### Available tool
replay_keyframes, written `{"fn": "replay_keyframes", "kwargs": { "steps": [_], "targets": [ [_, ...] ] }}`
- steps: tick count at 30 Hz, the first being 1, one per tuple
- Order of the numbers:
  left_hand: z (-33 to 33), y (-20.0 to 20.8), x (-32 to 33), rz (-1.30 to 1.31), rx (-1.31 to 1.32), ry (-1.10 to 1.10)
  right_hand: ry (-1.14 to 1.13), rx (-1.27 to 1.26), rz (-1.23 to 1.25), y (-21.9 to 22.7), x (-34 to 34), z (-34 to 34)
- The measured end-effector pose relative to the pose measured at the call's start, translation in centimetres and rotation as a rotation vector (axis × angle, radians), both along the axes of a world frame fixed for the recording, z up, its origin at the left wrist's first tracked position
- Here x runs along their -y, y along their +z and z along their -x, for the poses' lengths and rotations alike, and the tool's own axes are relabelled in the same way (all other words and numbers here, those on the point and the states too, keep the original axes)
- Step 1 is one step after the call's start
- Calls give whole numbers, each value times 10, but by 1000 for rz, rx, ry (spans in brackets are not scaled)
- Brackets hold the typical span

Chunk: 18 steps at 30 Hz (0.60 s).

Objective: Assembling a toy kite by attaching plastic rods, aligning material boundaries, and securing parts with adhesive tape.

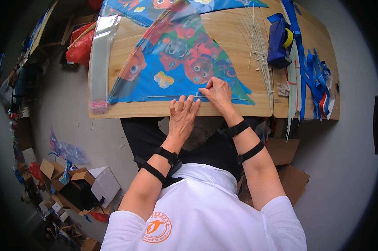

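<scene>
A blue kite [153,92] printed with cartoon faces and a yellow cloud lies on the wooden table, its lower edge toward me. Along that edge runs a thin pale rod [168,96], with a small white piece sticking up from it between my hands. My left hand [182,116] rests at the table's front edge, fingers stretched out and their tips at the rod. Thumb and forefinger of my right hand [218,94] are pinched together just above the rod, other fingers curled. Whatever sits in that pinch is too small to tell.
Thin white rods [258,54] lie loose at the right. Beyond them stand a dark blue tape dispenser [279,44], a rod bundle [294,79] and blue ribbons [316,79]. A clear plastic sleeve [99,62] lies left. Cardboard boxes [82,178] stand on the floor.
</scene>
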<state>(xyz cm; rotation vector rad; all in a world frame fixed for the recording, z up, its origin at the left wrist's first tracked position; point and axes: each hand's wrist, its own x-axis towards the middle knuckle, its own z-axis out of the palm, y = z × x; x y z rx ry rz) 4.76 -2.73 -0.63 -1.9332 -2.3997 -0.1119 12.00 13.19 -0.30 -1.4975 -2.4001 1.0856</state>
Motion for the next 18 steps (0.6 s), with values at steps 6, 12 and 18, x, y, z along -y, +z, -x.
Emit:
{"fn": "replay_keyframes", "kwargs": {
  "steps": [6,12,18],
  "targets": [
    [1,7,-7,-9,46,-26,-96,-58,-108,-4,-6,-3],
    [4,23,-20,-111,201,-67,-451,-352,-143,27,-56,-73],
    [-21,57,-108,-170,362,-341,-707,-338,-392,42,-165,-165]
  ]
}}
